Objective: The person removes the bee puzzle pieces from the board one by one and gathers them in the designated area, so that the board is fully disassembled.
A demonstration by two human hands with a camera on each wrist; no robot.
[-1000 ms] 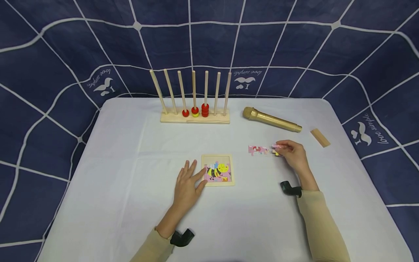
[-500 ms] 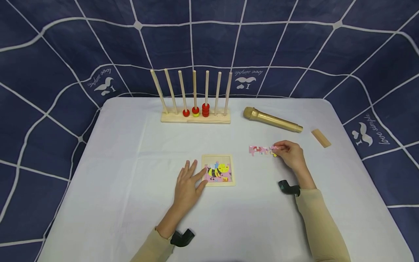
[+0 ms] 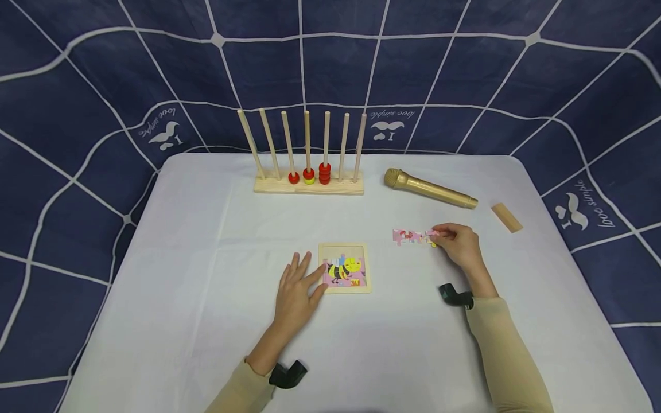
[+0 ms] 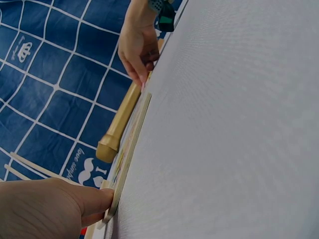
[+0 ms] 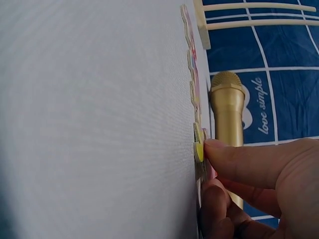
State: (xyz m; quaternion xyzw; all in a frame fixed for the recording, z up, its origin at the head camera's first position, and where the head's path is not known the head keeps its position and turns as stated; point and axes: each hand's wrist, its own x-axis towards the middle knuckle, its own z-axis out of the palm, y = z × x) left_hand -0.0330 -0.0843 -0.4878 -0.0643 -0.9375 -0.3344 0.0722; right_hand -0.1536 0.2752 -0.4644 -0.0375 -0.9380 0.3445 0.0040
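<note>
My right hand (image 3: 458, 245) pinches a jigsaw piece (image 5: 199, 151) between thumb and fingers. This pink-and-yellow piece meets the right end of a short row of pink jigsaw pieces (image 3: 407, 236) on the white tabletop. To the left lies a square wooden puzzle tray (image 3: 368, 272), its lower part filled with a bee picture and its top strip bare wood. My left hand (image 3: 295, 293) spreads its fingers beside the tray, with thumb and index finger touching its left rim. In the left wrist view, the thumb (image 4: 97, 199) rests at the tray's edge.
Behind the tray stands a wooden peg rack (image 3: 310, 188) with red and yellow beads. A gold microphone (image 3: 434, 190) lies at the back right, and a small flat wooden block (image 3: 506, 217) lies beyond my right hand. Dark blue gridded cloth (image 3: 330, 69) hangs around the table.
My right hand has moved slightly left, bringing the pinched jigsaw piece up against the row's right end. My left hand stays in place at the tray.
</note>
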